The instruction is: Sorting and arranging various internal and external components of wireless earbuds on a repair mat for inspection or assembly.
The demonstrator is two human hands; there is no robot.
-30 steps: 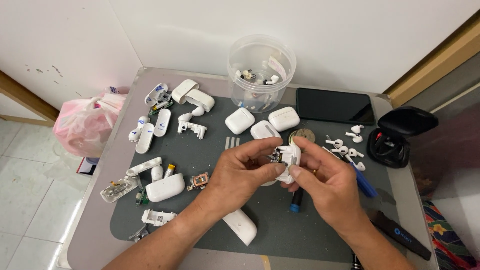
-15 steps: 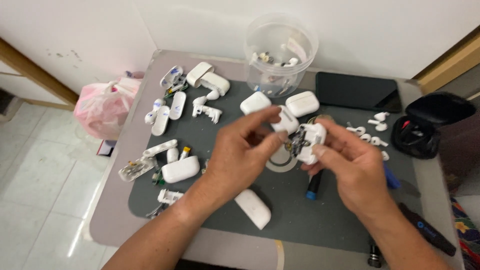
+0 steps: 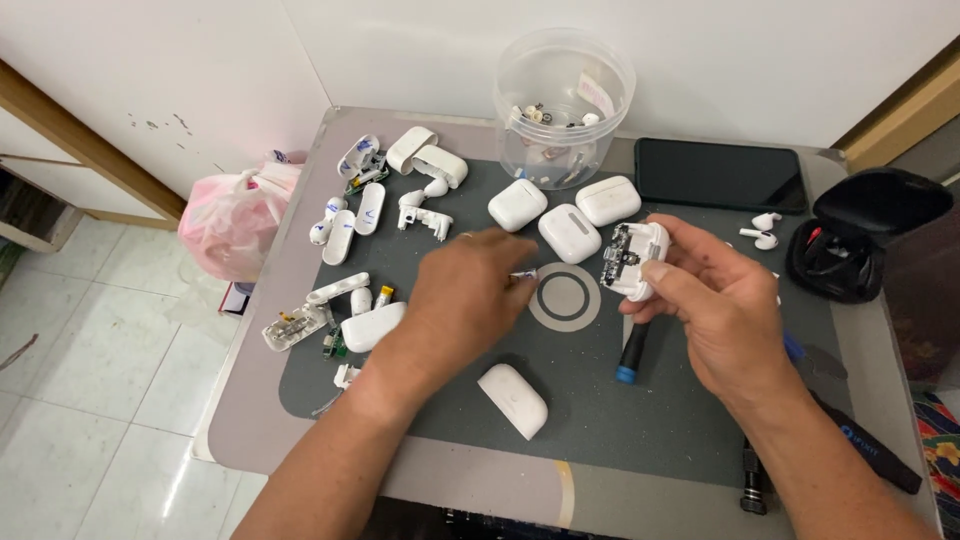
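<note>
My right hand [image 3: 712, 300] grips an opened white earbud case [image 3: 633, 258], its inner circuit parts facing me, above the dark work mat [image 3: 600, 420]. My left hand [image 3: 468, 300] hovers to the left of it over the mat, fingers pinched on a small silvery part [image 3: 523, 274]. Between the hands the mat shows a grey ring mark [image 3: 565, 297]. A closed white case [image 3: 512, 400] lies near my left wrist.
Three closed white cases [image 3: 567, 215] lie behind the hands, before a clear plastic tub [image 3: 563, 90] of small parts. Dismantled case pieces [image 3: 350, 300] lie left. A black phone [image 3: 718, 175], loose earbuds [image 3: 762, 230], a black pouch [image 3: 860, 245], a blue-tipped tool [image 3: 632, 355] and a pink bag [image 3: 235, 220] surround them.
My hands have come apart: the left hand has drawn away to the left with a small part, while the right hand keeps the opened case. The view has shifted slightly.
</note>
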